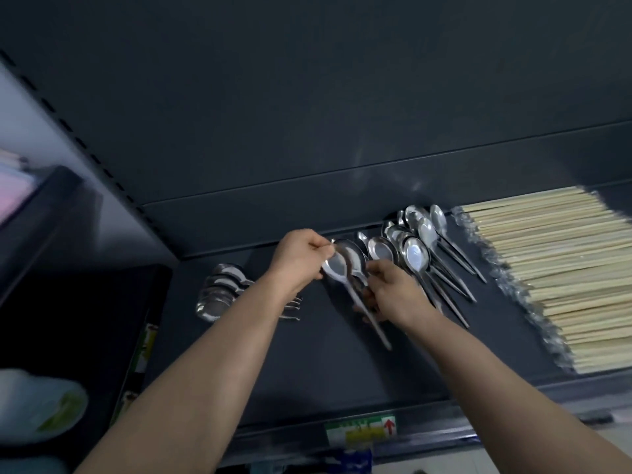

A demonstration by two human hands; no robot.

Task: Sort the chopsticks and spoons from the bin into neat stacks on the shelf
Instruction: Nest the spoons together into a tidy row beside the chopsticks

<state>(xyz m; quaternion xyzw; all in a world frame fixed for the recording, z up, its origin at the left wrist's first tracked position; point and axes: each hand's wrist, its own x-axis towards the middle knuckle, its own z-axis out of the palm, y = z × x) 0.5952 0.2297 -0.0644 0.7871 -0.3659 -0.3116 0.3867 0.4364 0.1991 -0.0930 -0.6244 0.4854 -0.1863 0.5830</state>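
Shelf (342, 371): dark, flat, with a raised back panel. A slotted upright stands at its left end.

Left hand (299, 258): fingers curled, pinching the far rim of the bowl of a long-handled spoon (342, 271), just above the shelf surface.

Right hand (393, 295): fingers curled round the handle of the same spoon, just beside the left hand. Motion blur leaves it unclear whether further spoons lie in this grasp.

Long-handled spoon: metal, bowl between the two hands, handle running down and to the right past the right hand's fingers.

Row of spoons (420, 248): metal, bowls up and overlapping, handles fanned toward the shelf's front edge. It lies at the back of the shelf, just right of the hands.

Stack of spoons (219, 292): metal, bowls nested, lying to the left of the left forearm, with handle ends showing past the arm.

Chopsticks (554, 268): pale wood, a broad layered stack at the right end of the shelf, lying parallel. Crinkled clear wrappers (513, 285) cover the ends facing the spoons.

Price label (362, 429): green, yellow and white, with a red arrow, on the shelf's front lip.

White bag (37, 405): lower left, below shelf level, blurred.
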